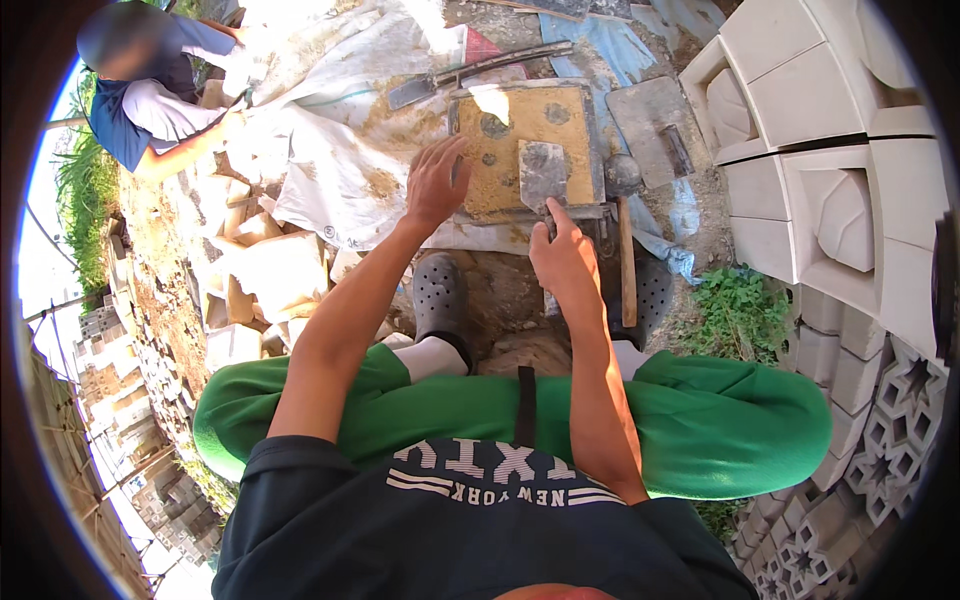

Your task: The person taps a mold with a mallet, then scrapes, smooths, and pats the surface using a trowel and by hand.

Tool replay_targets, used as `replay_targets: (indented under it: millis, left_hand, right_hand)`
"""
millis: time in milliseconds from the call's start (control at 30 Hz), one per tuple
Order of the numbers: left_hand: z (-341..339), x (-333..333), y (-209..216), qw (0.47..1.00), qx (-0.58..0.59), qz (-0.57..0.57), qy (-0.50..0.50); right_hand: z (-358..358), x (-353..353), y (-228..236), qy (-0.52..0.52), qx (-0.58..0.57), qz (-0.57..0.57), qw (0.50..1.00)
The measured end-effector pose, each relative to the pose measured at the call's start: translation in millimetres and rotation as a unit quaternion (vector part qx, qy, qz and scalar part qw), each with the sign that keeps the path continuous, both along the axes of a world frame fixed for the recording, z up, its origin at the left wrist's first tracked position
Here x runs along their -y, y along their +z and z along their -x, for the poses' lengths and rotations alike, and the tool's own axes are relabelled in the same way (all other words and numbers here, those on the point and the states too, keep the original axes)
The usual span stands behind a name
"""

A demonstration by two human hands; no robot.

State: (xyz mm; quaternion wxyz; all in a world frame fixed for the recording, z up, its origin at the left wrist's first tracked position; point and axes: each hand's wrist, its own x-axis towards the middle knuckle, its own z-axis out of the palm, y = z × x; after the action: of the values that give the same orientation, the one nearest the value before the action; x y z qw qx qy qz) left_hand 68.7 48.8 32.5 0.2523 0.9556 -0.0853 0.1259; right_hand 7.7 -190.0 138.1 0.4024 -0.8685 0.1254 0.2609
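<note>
A shallow square metal mold [597, 150] filled with yellowish sandy mix [480, 190] lies on the ground before me, with several dark round spots in its surface. My right hand [562, 250] is closed round the handle of a trowel [542, 172]. Its flat grey blade rests on or just above the mix, right of the middle. Over the mold's left edge is my left hand [438, 185], fingers stretched out and holding nothing; whether it touches the mix I cannot tell.
Right of the mold lie a wooden-handled mallet [627, 265] and a flat steel float [640, 125]. A long metal tool [490, 67] sits behind it. Pale molded blocks [800, 150] are stacked at right. A white sheet [340, 150] and a crouching co-worker [165, 90] are at left.
</note>
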Motion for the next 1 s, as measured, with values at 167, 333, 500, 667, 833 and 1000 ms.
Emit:
replay_targets:
  millis: [167,333,500,667,833,1000]
  left_hand:
    - [-3.1,-1.8,-3.4,0.996,0.037,-0.081,-0.005]
    - [13.5,10.3,-3.0,0.984,0.038,-0.156,-0.075]
    - [10.9,11.9,-2.2,0.984,0.017,-0.159,-0.071]
    - [3.1,25.5,3.2,0.974,0.058,-0.215,-0.028]
    - [-12.0,14.3,-5.4,0.983,0.057,-0.171,-0.027]
    - [-30.1,2.0,-2.4,0.992,-0.001,-0.046,0.113]
  right_hand:
    - [-4.7,0.3,-2.2,-0.011,-0.047,-0.004,0.999]
    - [-3.4,-4.1,-3.8,-0.002,0.002,0.009,1.0]
    - [-5.1,-15.1,0.3,-0.004,-0.008,0.02,1.0]
    - [-1.3,-18.2,-14.9,-0.004,0.02,0.021,1.0]
    - [-1.0,-17.9,-27.0,-0.008,0.018,0.021,1.0]
    - [0.2,-19.2,-25.1,0.021,0.054,0.054,0.997]
